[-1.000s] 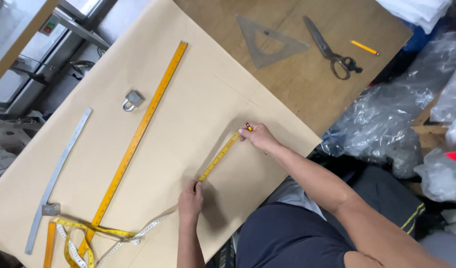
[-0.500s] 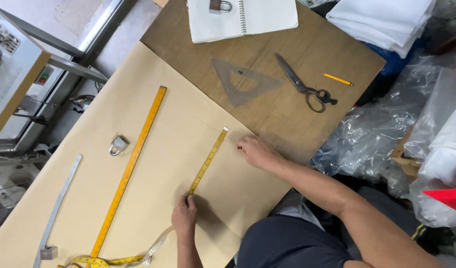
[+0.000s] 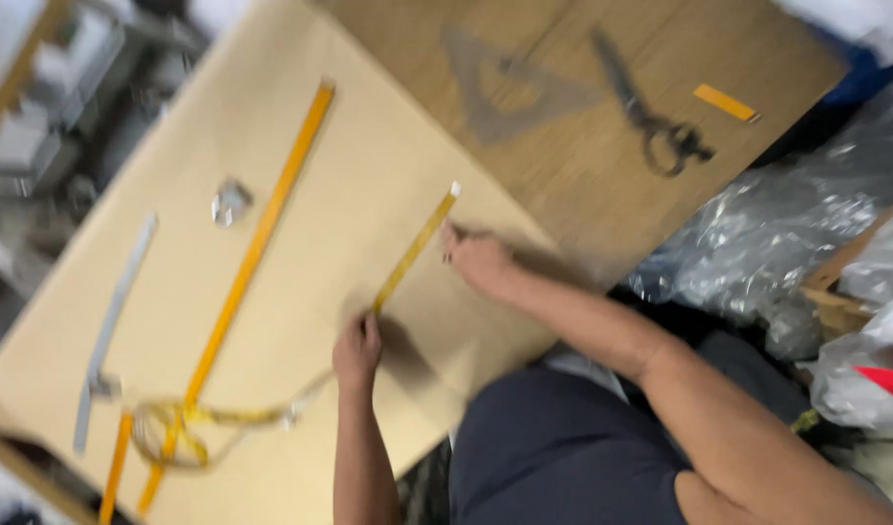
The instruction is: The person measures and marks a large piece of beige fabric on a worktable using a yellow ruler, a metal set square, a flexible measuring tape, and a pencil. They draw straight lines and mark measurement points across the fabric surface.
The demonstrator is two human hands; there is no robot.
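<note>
The view is blurred, so fine detail is uncertain. My left hand (image 3: 356, 348) presses down on the near end of a yellow flexible measuring tape (image 3: 413, 249), fingers closed together on top of it, pinning it flat to the large sheet of tan pattern paper (image 3: 369, 146). My right hand (image 3: 478, 258) rests just beside the tape's far stretch, fingertips on the paper; I cannot tell whether it touches the tape or grips anything. The tape lies straight and diagonal between both hands, its pale end tip beyond my right hand.

A long yellow straight ruler (image 3: 257, 248) lies parallel, further left. A small metal clip (image 3: 230, 201) sits beside it. A grey metal ruler (image 3: 111, 326) lies near the paper's left edge. On the brown wooden table (image 3: 583, 194) lie a clear triangular set square (image 3: 510, 92), dark scissors (image 3: 651, 117) and a short yellow pencil (image 3: 725, 102).
</note>
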